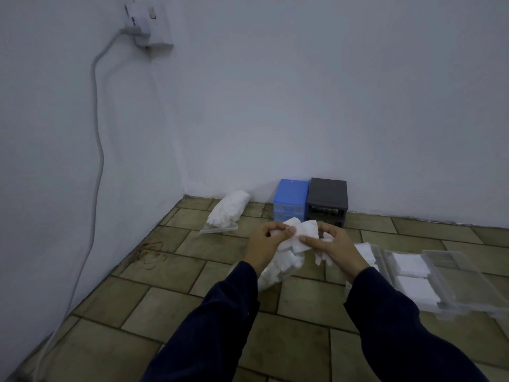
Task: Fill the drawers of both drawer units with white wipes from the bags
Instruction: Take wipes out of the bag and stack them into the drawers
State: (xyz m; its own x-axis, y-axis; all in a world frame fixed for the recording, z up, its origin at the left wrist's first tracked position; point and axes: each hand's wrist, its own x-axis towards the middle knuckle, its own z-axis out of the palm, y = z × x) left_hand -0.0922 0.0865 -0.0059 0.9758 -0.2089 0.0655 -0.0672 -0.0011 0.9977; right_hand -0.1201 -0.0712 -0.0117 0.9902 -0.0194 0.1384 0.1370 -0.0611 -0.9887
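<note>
Both hands hold a bunch of white wipes (298, 234) above the tiled floor. My left hand (265, 242) pinches the left side of the bunch and my right hand (334, 248) grips its right side. Under the hands lies an open clear bag of wipes (278, 270). Another full bag of wipes (227, 210) lies by the wall corner. A blue drawer unit (290, 198) and a dark grey drawer unit (327, 199) stand side by side against the wall. Clear drawers (440, 282) lie on the floor at right, with flat white wipes (410, 266) in one.
A white cable (96, 150) hangs from a wall socket (146, 26) at upper left and runs down to the floor. The floor (170, 271) is brown tile. White walls meet in a corner behind the left bag.
</note>
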